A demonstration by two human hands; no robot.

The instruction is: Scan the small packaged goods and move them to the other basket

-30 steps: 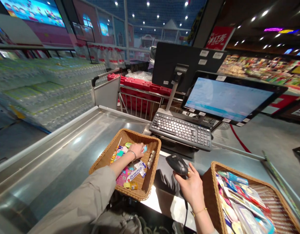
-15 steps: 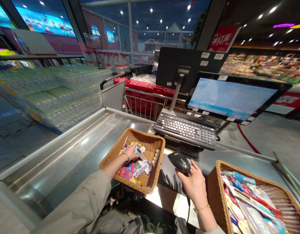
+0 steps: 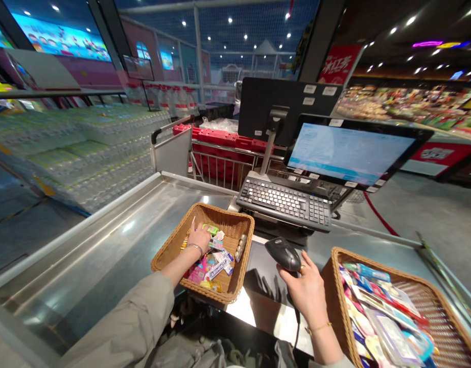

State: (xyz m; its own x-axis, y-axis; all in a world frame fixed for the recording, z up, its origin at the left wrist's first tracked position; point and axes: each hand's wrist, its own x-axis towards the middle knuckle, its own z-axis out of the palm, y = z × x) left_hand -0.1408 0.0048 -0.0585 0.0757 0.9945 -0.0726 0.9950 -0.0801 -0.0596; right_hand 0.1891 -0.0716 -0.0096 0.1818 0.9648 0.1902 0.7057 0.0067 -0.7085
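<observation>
My left hand reaches into a wicker basket of small colourful packets and its fingers close over a packet I cannot name, beside a green packet. A bracelet sits on that wrist. My right hand grips a black handheld barcode scanner over the steel counter, its head pointing toward the left basket. Its cable hangs down below the hand.
A second wicker basket of toothbrush packs stands at the right. Behind are a black keyboard, a tilted touchscreen and a customer display. A steel counter trough runs left; red shopping baskets stand beyond.
My left hand has shifted leftward inside the basket, from its far right side to the middle. The right hand with the scanner has stayed almost in place.
</observation>
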